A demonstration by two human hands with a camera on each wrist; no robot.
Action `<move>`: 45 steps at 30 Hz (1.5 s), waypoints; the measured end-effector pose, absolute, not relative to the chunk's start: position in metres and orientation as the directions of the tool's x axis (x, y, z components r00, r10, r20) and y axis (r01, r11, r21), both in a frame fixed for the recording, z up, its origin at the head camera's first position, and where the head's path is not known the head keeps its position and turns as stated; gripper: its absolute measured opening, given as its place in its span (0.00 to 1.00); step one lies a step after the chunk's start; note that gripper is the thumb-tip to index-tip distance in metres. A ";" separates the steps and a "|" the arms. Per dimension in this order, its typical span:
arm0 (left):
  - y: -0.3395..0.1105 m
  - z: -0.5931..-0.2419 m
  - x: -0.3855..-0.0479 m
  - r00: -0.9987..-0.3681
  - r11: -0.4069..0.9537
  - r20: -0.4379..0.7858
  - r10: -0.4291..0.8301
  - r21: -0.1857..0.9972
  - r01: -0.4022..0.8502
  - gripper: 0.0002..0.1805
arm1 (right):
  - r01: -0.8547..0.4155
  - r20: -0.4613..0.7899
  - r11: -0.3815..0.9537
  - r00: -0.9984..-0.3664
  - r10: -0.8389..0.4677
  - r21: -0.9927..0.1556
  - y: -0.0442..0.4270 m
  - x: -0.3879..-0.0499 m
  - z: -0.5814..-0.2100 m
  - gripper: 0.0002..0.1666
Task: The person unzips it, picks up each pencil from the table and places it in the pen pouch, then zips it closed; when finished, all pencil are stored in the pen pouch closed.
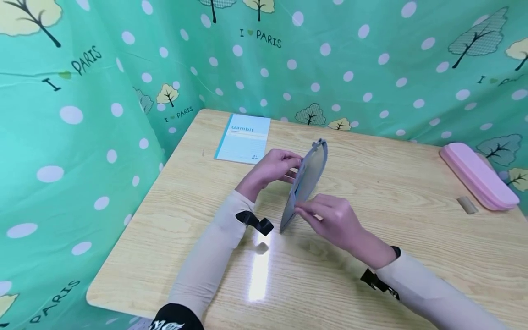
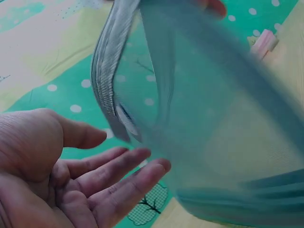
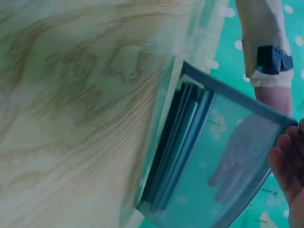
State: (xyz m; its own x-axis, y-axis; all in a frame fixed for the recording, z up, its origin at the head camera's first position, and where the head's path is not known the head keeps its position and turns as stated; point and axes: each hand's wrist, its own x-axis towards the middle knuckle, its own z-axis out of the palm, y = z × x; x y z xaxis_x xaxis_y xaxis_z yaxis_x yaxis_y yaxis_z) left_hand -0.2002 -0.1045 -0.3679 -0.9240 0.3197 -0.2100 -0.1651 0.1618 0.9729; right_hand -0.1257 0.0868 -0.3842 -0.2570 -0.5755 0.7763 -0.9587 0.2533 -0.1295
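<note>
A translucent zip pouch with grey edging stands on edge above the table, between both hands. My right hand pinches its near edge between thumb and fingers. Several slim dark stick-like items lie along the bottom inside; their exact kind cannot be made out. On the other side is my left hand, palm turned up in the left wrist view, its fingers loosely extended beside the pouch's zipper. Whether those fingertips touch the pouch is unclear.
A light blue notebook marked "Gambit" lies at the table's back left. Toward the right edge sit a pink pencil case and a small grey-brown block. Green patterned cloth hangs behind and to the left of the wooden table.
</note>
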 end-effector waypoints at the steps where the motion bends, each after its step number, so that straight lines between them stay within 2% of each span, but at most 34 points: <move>1: -0.105 -0.367 -0.199 -0.919 0.178 -0.204 0.336 0.972 -0.151 0.19 | -0.949 0.782 0.266 -0.295 -0.549 -0.171 0.087 -0.128 -0.384 0.27; 2: -0.106 -0.366 -0.198 -0.915 0.197 -0.197 0.352 0.971 -0.133 0.19 | -0.935 0.784 0.279 -0.338 -0.521 -0.218 0.088 -0.129 -0.383 0.27; 5: -0.107 -0.364 -0.195 -0.903 0.249 -0.173 0.393 0.966 -0.077 0.18 | -0.860 0.745 0.311 -0.508 -0.432 -0.405 0.090 -0.133 -0.380 0.19; 9: -0.109 -0.359 -0.192 -0.892 0.262 -0.131 0.432 0.965 -0.015 0.16 | -0.636 0.561 0.271 -0.769 -0.307 -0.723 0.090 -0.136 -0.374 0.04; 10: -0.109 -0.357 -0.191 -0.890 0.252 -0.115 0.441 0.968 0.000 0.15 | -0.569 0.504 0.252 -0.817 -0.278 -0.783 0.090 -0.136 -0.372 0.04; 12: -0.110 -0.355 -0.190 -0.884 0.231 -0.085 0.459 0.972 0.027 0.15 | -0.446 0.399 0.205 -0.887 -0.234 -0.871 0.090 -0.138 -0.368 0.05; 14: -0.111 -0.352 -0.188 -0.876 0.223 -0.060 0.478 0.973 0.055 0.16 | -0.347 0.312 0.162 -0.927 -0.209 -0.924 0.090 -0.141 -0.365 0.09; 18: -0.110 -0.350 -0.186 -0.835 0.237 -0.011 0.550 0.961 0.144 0.22 | -0.218 0.195 0.108 -0.962 -0.189 -0.970 0.091 -0.146 -0.360 0.15; 22: -0.106 -0.350 -0.186 -0.809 0.271 0.040 0.586 0.932 0.242 0.23 | -0.169 0.149 0.099 -0.971 -0.188 -0.981 0.090 -0.151 -0.358 0.17; 28: -0.104 -0.351 -0.186 -0.846 0.343 0.067 0.529 0.895 0.286 0.15 | -0.139 0.120 0.098 -0.976 -0.183 -0.985 0.093 -0.159 -0.354 0.17; 33: -0.101 -0.349 -0.186 -0.870 0.353 0.090 0.485 0.890 0.289 0.11 | -0.140 0.125 0.086 -0.979 -0.159 -0.986 0.096 -0.162 -0.351 0.14; 39: -0.100 -0.348 -0.185 -0.878 0.333 0.114 0.464 0.897 0.292 0.11 | -0.124 0.113 0.063 -0.982 -0.149 -0.990 0.098 -0.161 -0.348 0.13; 43: -0.104 -0.347 -0.185 -0.882 0.314 0.146 0.448 0.898 0.308 0.11 | -0.107 0.101 0.034 -0.986 -0.130 -0.994 0.101 -0.162 -0.347 0.08; 45: -0.108 -0.346 -0.185 -0.894 0.294 0.159 0.418 0.908 0.298 0.11 | -0.075 0.075 -0.011 -0.990 -0.116 -0.997 0.106 -0.164 -0.348 0.10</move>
State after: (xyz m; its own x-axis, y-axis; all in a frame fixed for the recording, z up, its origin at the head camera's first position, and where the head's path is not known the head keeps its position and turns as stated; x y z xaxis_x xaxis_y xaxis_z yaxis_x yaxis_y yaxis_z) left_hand -0.1855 -0.1082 -0.3463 -0.8944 0.4182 0.1585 0.2985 0.2941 0.9080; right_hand -0.1638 0.1061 -0.3478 -0.9904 -0.1162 0.0754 -0.0747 -0.0106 -0.9972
